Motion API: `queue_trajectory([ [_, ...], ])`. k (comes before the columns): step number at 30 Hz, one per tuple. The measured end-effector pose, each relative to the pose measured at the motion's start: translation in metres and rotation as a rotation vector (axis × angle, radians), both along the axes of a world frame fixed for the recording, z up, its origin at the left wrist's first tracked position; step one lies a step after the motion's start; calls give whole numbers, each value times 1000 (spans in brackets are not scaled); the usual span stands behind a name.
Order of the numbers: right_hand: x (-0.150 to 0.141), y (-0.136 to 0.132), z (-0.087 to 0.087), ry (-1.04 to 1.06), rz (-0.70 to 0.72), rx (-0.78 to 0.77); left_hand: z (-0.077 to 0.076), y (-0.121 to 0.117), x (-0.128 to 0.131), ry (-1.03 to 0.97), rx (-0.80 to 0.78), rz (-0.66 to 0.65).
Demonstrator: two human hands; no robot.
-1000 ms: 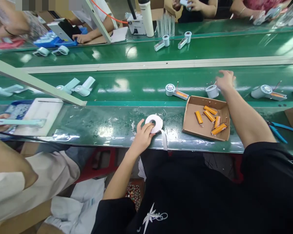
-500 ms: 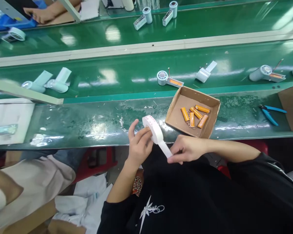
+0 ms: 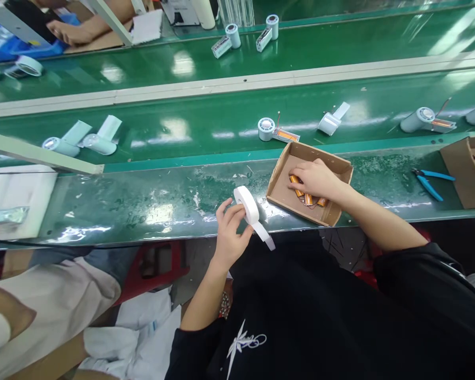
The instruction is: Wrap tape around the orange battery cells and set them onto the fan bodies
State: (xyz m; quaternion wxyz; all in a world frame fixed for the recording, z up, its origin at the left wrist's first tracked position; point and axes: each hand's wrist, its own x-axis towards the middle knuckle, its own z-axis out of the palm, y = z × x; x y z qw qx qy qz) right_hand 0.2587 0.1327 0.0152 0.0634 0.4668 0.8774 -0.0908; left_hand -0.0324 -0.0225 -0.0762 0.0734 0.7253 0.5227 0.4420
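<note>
A roll of white tape point(image 3: 250, 207) is gripped by my left hand point(image 3: 231, 232), its fingers hooked into the core. A loose end of tape hangs from the roll toward my body. My right hand point(image 3: 316, 178) is down inside a shallow cardboard box point(image 3: 276, 182). Its thumb and fingertips are closed around an orange cylindrical battery point(image 3: 295, 184) at the left of the pile. Several more orange batteries point(image 3: 309, 199) lie beneath this hand, partly hidden by it.
Blue-handled pliers point(image 3: 431, 183) lie right of the box, beside another cardboard box point(image 3: 465, 174). Several pale blue handheld fan bodies point(image 3: 266, 129) lie along the green conveyor point(image 3: 206, 119). A slanting white bar point(image 3: 43, 153) crosses at left. A co-worker's hand point(image 3: 69, 32) shows at upper left.
My right hand has let go of the tape end and moved right into the cardboard box, onto the batteries. The tape roll stays in my left hand, its end now hanging free.
</note>
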Motion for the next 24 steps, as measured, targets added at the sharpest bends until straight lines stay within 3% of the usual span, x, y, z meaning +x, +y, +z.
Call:
queue_trajectory([
  [2, 2, 3, -5, 156, 53, -98, -1, 0, 2, 41, -24, 13],
  [4, 6, 2, -4, 447, 35, -119, -1, -1, 3, 85, -26, 30],
  [7, 13, -5, 7, 922, -112, 25, 2, -2, 6, 160, 6, 32],
  [10, 9, -26, 19, 1200, -201, 126, 9, -1, 10, 219, 39, 0],
  [13, -8, -58, 20, 1261, -267, 189, 15, -3, 17, 262, 55, -37],
  [17, -29, -92, 4, 1158, -307, 195, 23, -7, 20, 311, 142, -43],
  [20, -32, -100, -3, 1060, -280, 13, 28, -7, 13, 320, 164, -57],
  [24, -23, -92, 7, 1048, -228, -325, 36, -1, 3, 357, 129, -129],
])
